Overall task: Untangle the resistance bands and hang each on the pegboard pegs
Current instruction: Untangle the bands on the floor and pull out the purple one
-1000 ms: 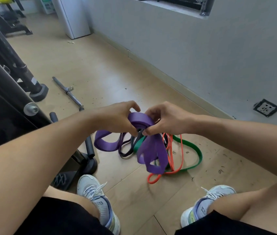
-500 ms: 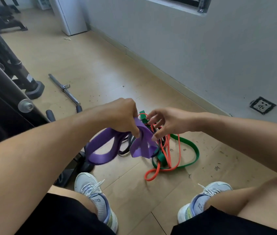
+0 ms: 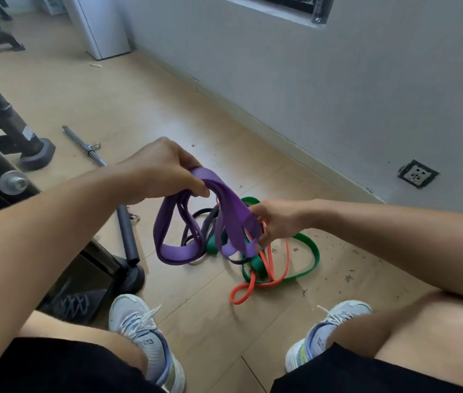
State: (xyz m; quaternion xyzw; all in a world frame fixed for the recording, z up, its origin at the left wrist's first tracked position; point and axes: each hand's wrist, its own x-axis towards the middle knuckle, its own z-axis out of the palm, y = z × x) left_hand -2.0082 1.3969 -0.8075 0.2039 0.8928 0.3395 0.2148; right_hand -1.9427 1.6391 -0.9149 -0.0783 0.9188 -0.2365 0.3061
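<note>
Our left hand (image 3: 165,168) and right hand (image 3: 277,221) both grip the purple band (image 3: 233,217), fingers curled, lifting it free of the tangle (image 3: 256,262).

A person seen from above, with both forearms bare and no sleeves, watch or jewellery showing. They wear black shorts (image 3: 63,367) that leave the knees bare. On their feet are pale grey-white trainers (image 3: 142,336) with white laces, lilac-blue trim and small dark lettering on the tongue.
</note>
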